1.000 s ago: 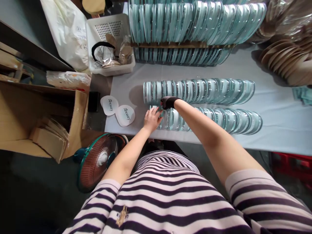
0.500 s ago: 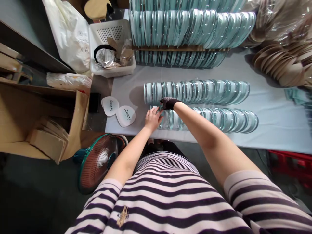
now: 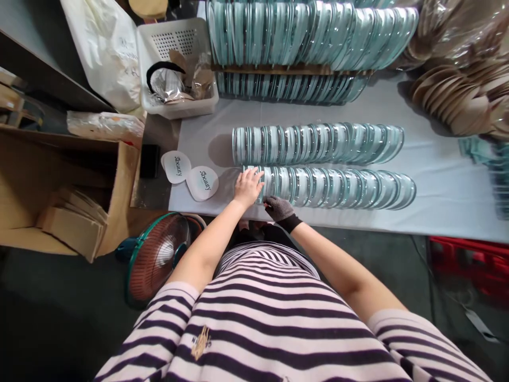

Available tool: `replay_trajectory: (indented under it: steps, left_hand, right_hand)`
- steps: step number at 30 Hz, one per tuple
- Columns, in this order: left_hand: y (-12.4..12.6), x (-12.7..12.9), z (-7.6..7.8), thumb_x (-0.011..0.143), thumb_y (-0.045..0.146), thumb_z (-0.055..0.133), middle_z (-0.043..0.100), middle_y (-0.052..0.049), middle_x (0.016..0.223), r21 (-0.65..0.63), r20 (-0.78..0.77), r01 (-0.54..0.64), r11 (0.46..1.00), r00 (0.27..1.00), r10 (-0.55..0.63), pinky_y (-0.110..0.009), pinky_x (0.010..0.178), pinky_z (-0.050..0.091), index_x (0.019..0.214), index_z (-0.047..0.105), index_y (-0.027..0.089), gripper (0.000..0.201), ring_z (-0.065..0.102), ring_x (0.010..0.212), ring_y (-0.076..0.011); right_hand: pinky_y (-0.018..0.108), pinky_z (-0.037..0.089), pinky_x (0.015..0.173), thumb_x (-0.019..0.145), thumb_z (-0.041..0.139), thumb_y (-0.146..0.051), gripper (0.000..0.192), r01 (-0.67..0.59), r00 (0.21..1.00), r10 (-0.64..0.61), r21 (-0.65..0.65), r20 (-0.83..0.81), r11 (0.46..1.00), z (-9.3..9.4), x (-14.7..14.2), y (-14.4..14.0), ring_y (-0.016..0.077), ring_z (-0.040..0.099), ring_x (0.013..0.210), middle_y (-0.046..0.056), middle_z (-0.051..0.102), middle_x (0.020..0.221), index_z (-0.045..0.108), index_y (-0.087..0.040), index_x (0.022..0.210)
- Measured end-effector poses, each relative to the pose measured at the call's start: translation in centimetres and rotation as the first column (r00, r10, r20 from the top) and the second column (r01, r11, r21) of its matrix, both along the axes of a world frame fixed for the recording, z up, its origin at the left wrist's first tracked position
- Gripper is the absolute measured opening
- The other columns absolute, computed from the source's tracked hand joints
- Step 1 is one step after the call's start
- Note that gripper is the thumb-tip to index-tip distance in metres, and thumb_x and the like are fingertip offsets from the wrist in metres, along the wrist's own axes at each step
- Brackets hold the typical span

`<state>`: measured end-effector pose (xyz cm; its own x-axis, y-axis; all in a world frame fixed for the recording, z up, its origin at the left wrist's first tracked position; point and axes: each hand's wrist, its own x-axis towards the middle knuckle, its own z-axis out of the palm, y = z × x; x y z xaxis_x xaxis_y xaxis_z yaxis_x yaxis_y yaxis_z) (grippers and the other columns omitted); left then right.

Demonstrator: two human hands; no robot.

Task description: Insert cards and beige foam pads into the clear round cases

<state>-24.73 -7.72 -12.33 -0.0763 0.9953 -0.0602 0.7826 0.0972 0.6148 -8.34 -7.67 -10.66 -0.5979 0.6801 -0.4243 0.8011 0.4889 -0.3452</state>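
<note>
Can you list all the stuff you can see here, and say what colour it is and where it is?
near row of glass discs: one row, clear blue-green, table front
far row of glass discs: one row, same colour, behind it
stacked discs: many, blue-green, table back
table: one, pale grey
oval labels: two, white, table's left corner
basket: one, white, back left
cardboard box: one, brown, left
fan: one, green rim, floor
brown discs: many, back right
left hand: bare, on near row's left end
right hand: dark glove, at near row's front edge

1. Your right hand (image 3: 278,208) wears a dark speckled glove with a black cuff
2. The rows of discs (image 3: 334,188) are clear with a pale blue-green tint
3. The tablecloth (image 3: 441,175) is light grey-blue
4. The basket (image 3: 175,37) is white
5. The fan (image 3: 157,260) has a teal rim
6. Your shirt (image 3: 274,323) is white with dark stripes
</note>
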Motion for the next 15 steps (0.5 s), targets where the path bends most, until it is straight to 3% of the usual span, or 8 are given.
replay_trajectory:
  steps: [4,7,12,15]
  left_hand:
    - [-0.1,-0.1,0.1,0.092,0.033,0.051,0.049,-0.007,0.147,0.002,0.017,-0.017,1.0,1.0,0.017,-0.047,0.12,0.02,0.133,0.058,0.029,0.042,0.034,0.142,-0.0275]
    - [-0.2,0.2,0.7,0.091,0.032,0.052,0.046,-0.008,0.15,-0.007,-0.004,-0.036,0.999,0.999,0.036,-0.055,0.121,0.01,0.134,0.057,0.029,0.043,0.028,0.145,-0.0307]
    - [0.3,2.4,1.5,0.087,0.035,0.06,0.042,-0.006,0.153,0.039,-0.031,0.09,0.995,0.996,-0.089,-0.055,0.121,-0.001,0.139,0.052,0.03,0.053,0.02,0.149,-0.031]
    - [0.7,3.9,1.0,0.084,0.035,0.065,0.046,-0.007,0.15,0.022,-0.005,0.148,0.989,0.989,-0.148,-0.059,0.119,-0.004,0.138,0.053,0.032,0.055,0.026,0.146,-0.0332]
  right_hand:
    - [0.033,0.049,0.078,0.095,0.044,-0.023,0.031,0.002,0.999,0.0,-0.043,0.04,0.999,-2.5,0.3,-2.8,0.0262,0.066,0.1,0.014,0.07,0.114,0.068,-0.02,0.114]
    - [0.032,0.048,0.078,0.096,0.043,-0.029,0.032,0.021,0.999,-0.021,-0.001,0.026,1.0,-1.8,1.2,-1.6,0.0252,0.066,0.098,0.012,0.071,0.111,0.069,-0.021,0.112]
    - [0.03,0.047,0.082,0.094,0.043,-0.029,0.035,0.263,0.961,-0.276,0.226,0.027,0.938,2.2,3.0,7.2,0.0242,0.066,0.103,0.011,0.071,0.114,0.066,-0.02,0.12]
    - [0.031,0.048,0.084,0.087,0.054,-0.026,0.036,0.183,0.963,-0.206,0.142,0.173,0.973,3.1,1.6,13.0,0.0259,0.066,0.105,0.012,0.071,0.114,0.067,-0.021,0.12]
